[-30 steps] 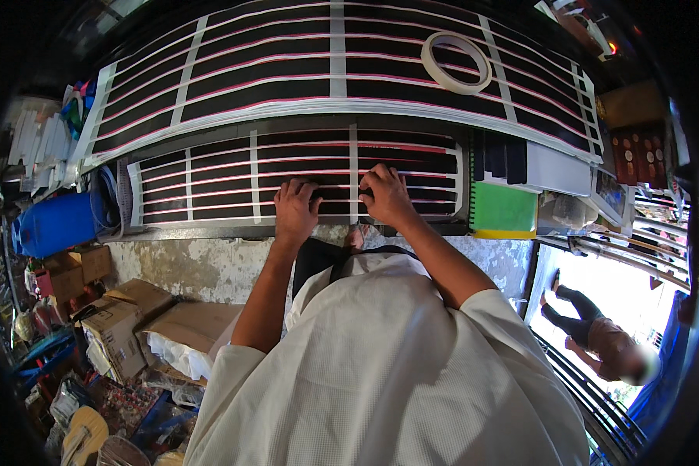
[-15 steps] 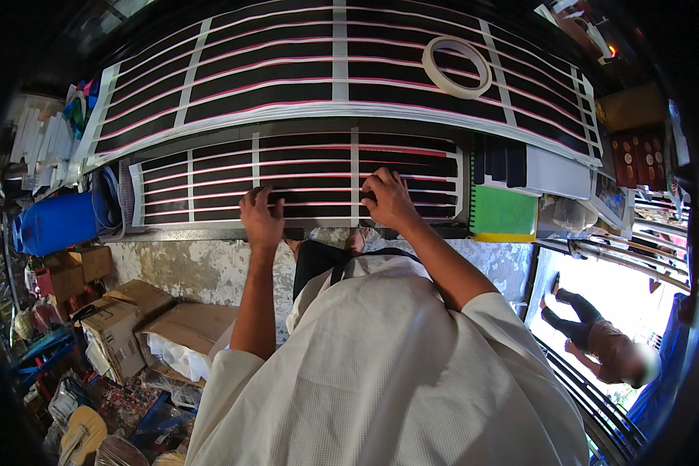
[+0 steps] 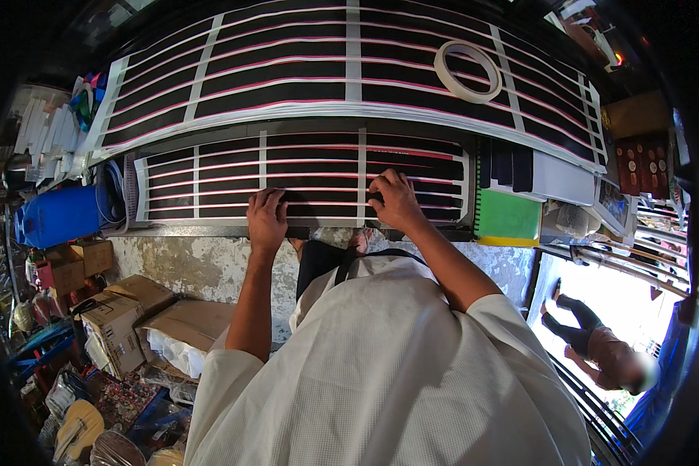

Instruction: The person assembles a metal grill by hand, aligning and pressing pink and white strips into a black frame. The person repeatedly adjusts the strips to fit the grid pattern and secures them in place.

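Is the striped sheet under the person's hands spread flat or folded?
Spread flat: the striped sheet lies open across the bench, left hand and right hand pressing on it.

A cluttered workshop: striped panels on a bench, tape roll, cardboard boxes.

Glossy plastic striped sheet, matt cardboard boxes, rough concrete floor, smooth plastic barrel.

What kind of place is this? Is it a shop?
Probably a small workshop. Both hands, left hand and right hand, press on a striped black sheet on a workbench. A tape roll lies on a bigger sheet, and cardboard boxes clutter the floor.
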`<move>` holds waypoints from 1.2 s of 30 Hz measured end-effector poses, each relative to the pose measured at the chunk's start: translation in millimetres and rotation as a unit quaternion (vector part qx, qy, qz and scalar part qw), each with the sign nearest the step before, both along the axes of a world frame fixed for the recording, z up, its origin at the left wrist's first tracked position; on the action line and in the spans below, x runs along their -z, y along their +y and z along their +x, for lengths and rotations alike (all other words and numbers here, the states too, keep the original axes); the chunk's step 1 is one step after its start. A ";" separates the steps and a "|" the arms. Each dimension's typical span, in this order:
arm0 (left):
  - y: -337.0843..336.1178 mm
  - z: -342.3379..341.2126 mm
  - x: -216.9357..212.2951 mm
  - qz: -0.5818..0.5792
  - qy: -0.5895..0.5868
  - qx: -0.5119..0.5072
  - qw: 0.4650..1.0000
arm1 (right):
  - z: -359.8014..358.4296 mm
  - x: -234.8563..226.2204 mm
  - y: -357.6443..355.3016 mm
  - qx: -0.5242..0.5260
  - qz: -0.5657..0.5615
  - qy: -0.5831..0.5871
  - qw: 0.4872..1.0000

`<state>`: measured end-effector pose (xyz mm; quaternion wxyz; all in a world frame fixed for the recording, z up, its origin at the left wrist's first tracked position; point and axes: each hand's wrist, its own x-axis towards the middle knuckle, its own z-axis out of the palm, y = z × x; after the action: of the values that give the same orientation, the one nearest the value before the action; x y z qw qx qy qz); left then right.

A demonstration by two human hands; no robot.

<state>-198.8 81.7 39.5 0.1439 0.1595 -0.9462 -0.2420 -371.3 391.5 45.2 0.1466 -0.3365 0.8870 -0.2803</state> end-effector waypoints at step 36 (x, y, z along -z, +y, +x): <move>113.3 -66.1 -1.6 0.004 -0.002 0.135 0.991 | 4.0 -1.8 1.2 0.011 -0.017 0.033 0.999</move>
<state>-264.9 195.0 41.1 0.1072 0.0313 -0.9583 -0.2632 -367.3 392.7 47.0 0.1088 -0.3383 0.8899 -0.2858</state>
